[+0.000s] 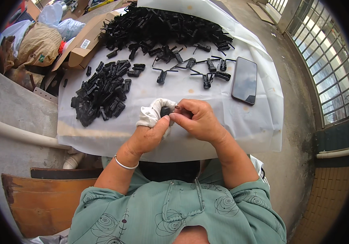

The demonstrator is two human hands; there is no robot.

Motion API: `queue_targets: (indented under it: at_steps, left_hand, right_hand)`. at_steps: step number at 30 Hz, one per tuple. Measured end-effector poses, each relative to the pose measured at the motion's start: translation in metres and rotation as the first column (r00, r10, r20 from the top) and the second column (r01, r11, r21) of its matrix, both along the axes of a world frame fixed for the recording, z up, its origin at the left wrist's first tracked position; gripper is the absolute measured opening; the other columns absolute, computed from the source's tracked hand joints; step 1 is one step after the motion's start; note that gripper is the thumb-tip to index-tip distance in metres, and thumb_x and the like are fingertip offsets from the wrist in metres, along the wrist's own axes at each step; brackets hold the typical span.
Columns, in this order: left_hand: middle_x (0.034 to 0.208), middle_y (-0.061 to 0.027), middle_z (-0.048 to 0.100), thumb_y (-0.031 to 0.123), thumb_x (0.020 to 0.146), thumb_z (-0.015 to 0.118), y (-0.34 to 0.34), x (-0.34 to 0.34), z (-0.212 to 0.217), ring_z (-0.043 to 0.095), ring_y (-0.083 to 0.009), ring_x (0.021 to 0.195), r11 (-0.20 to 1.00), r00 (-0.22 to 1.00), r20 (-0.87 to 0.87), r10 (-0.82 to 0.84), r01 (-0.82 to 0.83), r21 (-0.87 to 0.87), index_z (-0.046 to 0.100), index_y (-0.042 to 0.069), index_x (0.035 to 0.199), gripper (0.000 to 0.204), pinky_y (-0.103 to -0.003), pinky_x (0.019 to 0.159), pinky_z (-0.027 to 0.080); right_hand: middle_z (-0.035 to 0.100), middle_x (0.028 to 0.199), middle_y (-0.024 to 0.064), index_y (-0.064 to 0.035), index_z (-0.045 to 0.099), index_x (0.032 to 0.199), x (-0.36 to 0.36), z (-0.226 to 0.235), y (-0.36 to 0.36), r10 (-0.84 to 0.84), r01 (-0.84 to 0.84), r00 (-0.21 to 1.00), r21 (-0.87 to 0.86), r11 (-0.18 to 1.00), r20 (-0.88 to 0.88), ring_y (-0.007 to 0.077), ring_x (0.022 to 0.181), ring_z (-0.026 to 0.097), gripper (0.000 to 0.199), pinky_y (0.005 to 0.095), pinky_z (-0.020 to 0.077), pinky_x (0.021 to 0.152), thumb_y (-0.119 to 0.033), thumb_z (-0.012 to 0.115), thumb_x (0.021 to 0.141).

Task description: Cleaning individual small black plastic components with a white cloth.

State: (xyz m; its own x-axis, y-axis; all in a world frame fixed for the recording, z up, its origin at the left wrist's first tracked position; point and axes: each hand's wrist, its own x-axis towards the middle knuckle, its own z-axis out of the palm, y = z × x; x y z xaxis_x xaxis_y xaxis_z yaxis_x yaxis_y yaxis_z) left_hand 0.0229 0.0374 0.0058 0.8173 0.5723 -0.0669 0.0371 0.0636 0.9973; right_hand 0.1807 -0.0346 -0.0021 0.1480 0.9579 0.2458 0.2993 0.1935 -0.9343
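Observation:
My left hand [150, 132], its fingers wrapped in white cloth [153, 112], pinches a small black plastic part [165, 111] from the left. My right hand [196, 118] grips the same part from the right, fingertips closed on it. Both hands meet just above the near edge of a table covered in white paper [239, 122]. A pile of similar black parts [103, 95] lies to the left of my hands. A much larger heap of black parts [162, 28] fills the far side, with a few loose clips [207, 69] scattered between.
A dark smartphone [245, 80] lies face up on the paper to the right. An open cardboard box [85, 42] and stuffed bags [36, 44] sit at the far left. A wooden board [40, 199] is at lower left, window bars [325, 61] at right.

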Motion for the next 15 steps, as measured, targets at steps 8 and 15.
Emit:
queue_targets:
  at_steps: [8,15]
  left_hand:
    - [0.081,-0.0056,0.052,0.002,0.082,0.044,-0.004,0.008,-0.005,0.046,-0.0108,0.070,0.918,0.993,-0.005,0.119,-0.108,0.383,0.048,0.000,0.104,0.022,-0.024,0.064,0.043]
    - [0.087,-0.0113,0.054,0.001,0.080,0.045,0.005,0.004,-0.001,0.051,-0.0179,0.074,0.843,0.992,0.011,0.128,-0.115,0.525,0.050,-0.002,0.103,0.023,-0.028,0.071,0.044]
  right_hand:
    - [0.054,0.063,0.0181,0.0012,0.053,0.073,0.000,0.001,0.002,0.083,-0.075,0.979,-0.046,0.996,0.187,0.0366,0.057,0.050,0.024,0.0400,0.0419,0.056,-0.017,0.049,0.088]
    - [0.055,0.065,0.0186,-0.0004,0.054,0.074,-0.009,-0.008,0.007,-0.045,0.019,0.967,0.105,0.994,0.252,0.0378,0.061,0.053,0.022,0.0423,0.0429,0.058,-0.019,0.053,0.086]
